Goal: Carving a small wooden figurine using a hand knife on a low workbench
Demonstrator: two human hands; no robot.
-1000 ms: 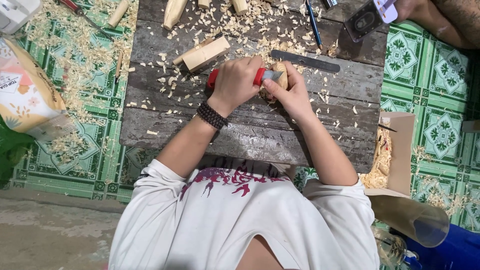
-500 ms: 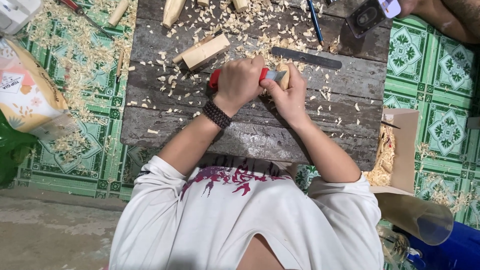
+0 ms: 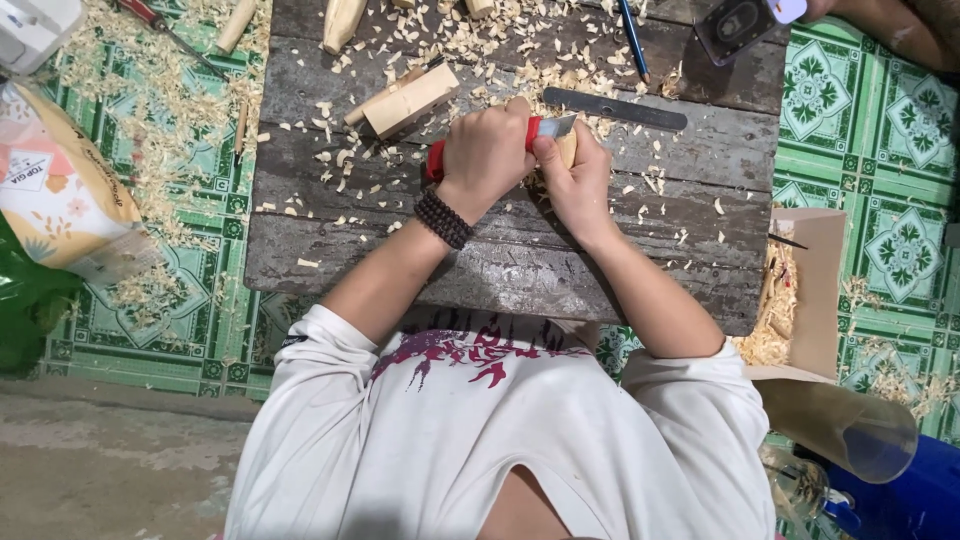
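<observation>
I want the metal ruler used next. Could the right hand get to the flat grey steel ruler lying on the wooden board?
Probably yes. The flat grey steel ruler lies just beyond the right hand with only shavings between, but that hand now holds a small pale wooden piece and would have to let go first.

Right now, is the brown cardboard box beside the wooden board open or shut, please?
Open: the brown cardboard box has its flap raised, with wood shavings showing inside.

Wood block (image 3: 408, 100) left of hands, ruler (image 3: 615, 108) right, on table (image 3: 500, 270).
</observation>
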